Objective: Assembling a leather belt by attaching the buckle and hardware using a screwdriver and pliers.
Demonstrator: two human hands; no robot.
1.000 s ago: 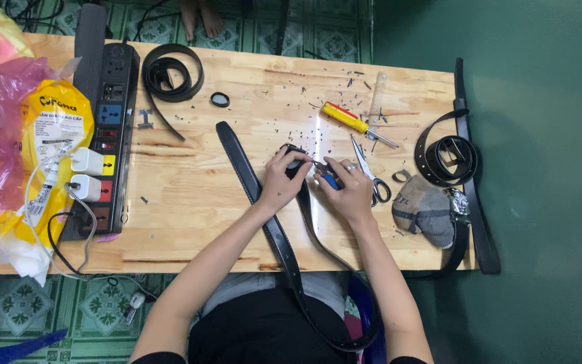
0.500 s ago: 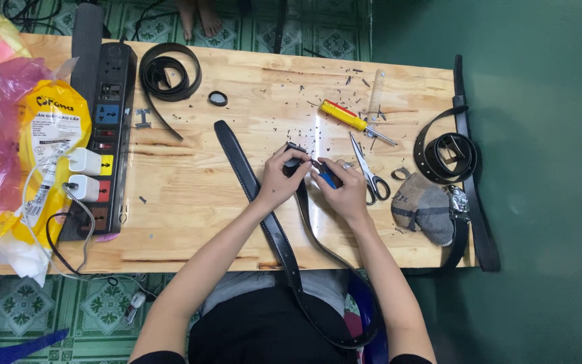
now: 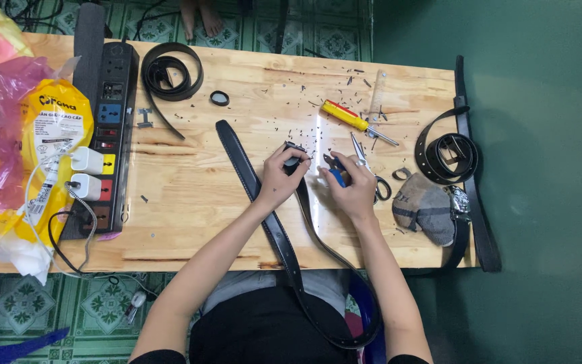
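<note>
Lying between both hands point(image 3: 318, 178): black belt point(image 3: 264, 202)

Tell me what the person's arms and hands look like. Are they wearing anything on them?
Both arms are bare all the way down, with no sleeves reaching the forearms and no gloves. The left hand wears nothing that shows. The right hand has a small ring on one finger. No watch or bracelet shows on either wrist.

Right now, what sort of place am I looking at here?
Likely a small home workshop for belt repair. A bare wooden table on green tiled floor carries coiled black belts, a yellow-handled screwdriver, scissors and a power strip, with leather scraps scattered around.
</note>
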